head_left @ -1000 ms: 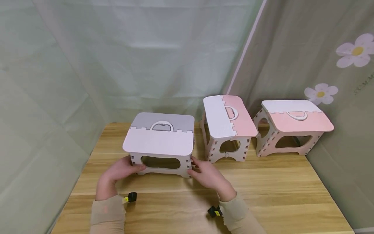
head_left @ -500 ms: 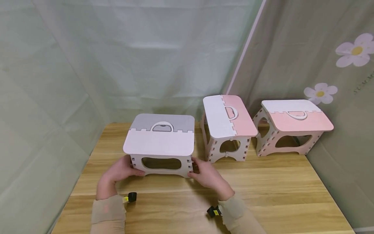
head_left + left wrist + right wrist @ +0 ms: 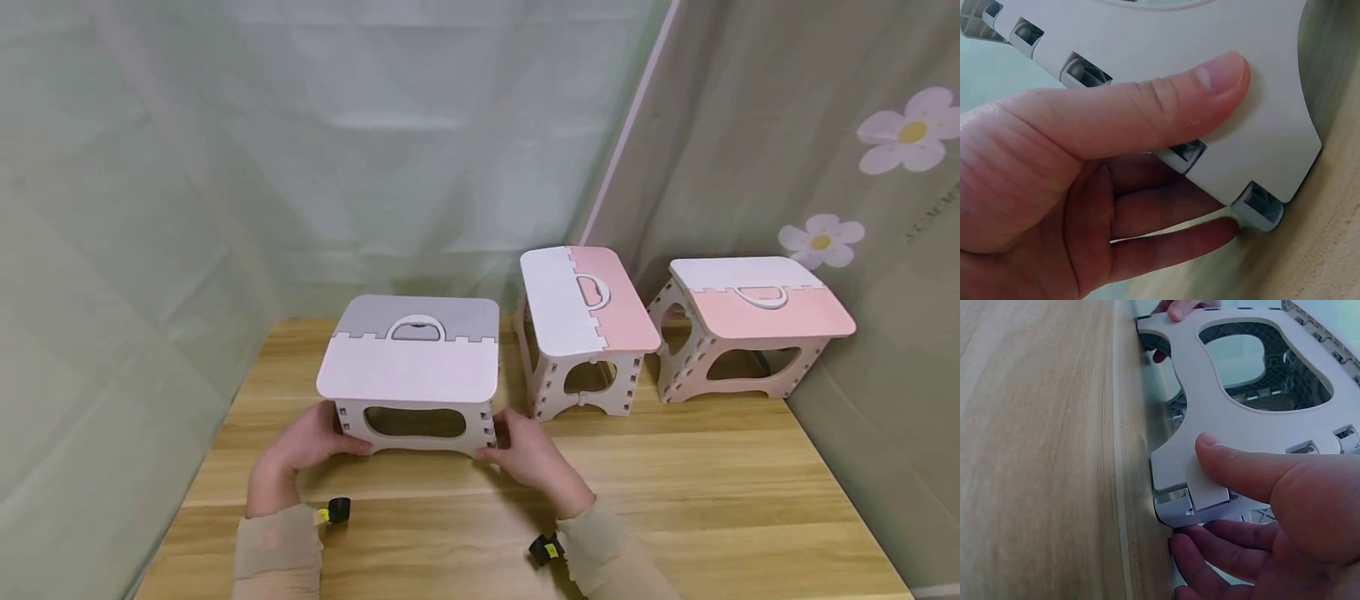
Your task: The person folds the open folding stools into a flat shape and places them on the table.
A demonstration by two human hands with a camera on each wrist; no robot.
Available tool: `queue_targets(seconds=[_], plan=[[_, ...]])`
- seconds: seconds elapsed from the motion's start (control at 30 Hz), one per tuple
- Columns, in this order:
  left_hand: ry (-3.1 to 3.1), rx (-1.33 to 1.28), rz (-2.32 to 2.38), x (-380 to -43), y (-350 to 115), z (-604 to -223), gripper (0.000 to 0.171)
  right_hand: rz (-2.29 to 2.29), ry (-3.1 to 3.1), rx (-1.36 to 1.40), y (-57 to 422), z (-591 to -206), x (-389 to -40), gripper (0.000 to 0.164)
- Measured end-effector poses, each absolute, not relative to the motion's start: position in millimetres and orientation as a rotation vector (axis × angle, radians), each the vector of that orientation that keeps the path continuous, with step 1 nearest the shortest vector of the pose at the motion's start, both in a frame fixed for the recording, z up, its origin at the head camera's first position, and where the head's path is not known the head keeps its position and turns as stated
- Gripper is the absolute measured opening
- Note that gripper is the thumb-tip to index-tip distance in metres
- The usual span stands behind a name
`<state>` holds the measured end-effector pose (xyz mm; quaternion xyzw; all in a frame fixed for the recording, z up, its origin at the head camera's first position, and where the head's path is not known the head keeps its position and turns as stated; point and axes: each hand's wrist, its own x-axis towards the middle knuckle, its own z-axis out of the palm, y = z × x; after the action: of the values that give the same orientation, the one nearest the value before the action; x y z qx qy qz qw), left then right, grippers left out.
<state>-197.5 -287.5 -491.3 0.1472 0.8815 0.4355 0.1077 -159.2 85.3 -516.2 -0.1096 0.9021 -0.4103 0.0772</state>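
A folding stool (image 3: 408,367) with a grey and white top and a white carry handle stands unfolded on the wooden table. My left hand (image 3: 311,437) grips its left front leg, thumb on the front panel and fingers behind the hinged corner. In the left wrist view the thumb (image 3: 1166,103) lies flat across the white panel. At the opposite front leg, my right hand (image 3: 528,450) holds the corner low down. The right wrist view has that thumb (image 3: 1241,469) on the leg panel (image 3: 1191,434), with the fingers curled below the hinge near the foot.
Two pink and white folding stools stand to the right: a nearer one (image 3: 588,300) turned sideways and a farther one (image 3: 765,304) by the curtain. Pale curtains (image 3: 405,150) hang behind and beside the wooden table (image 3: 675,500). Small black cameras (image 3: 546,550) are on my wrists.
The grey and white stool has come slightly toward me, with both hands on it. My right hand has shifted a little left and lower on its leg. The pink stools stay put.
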Motion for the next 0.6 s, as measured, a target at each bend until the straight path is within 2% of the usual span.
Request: queue_targets(seconds=[0.17, 0.27, 0.47, 0.6], plan=[[2.597, 0.424, 1.251, -196.6, -287.1, -490.6, 0.094, -1.271, 2.636, -0.343, 86.0, -515.0, -160.6, 0.082], [2.586, 0.431, 1.261, -196.6, -287.8, -489.9, 0.096, -1.297, 2.606, -0.349, 86.4, -513.1, -160.8, 0.086], [2.563, 0.481, 1.291, -197.2, -288.1, -489.2, 0.091, -1.279, 2.638, -0.345, 87.7, -512.5, -161.1, 0.085], [2.53, 0.477, 1.265, -197.3, -289.0, -489.6, 0.081, -1.288, 2.637, -0.322, 88.4, -513.2, -161.1, 0.072]])
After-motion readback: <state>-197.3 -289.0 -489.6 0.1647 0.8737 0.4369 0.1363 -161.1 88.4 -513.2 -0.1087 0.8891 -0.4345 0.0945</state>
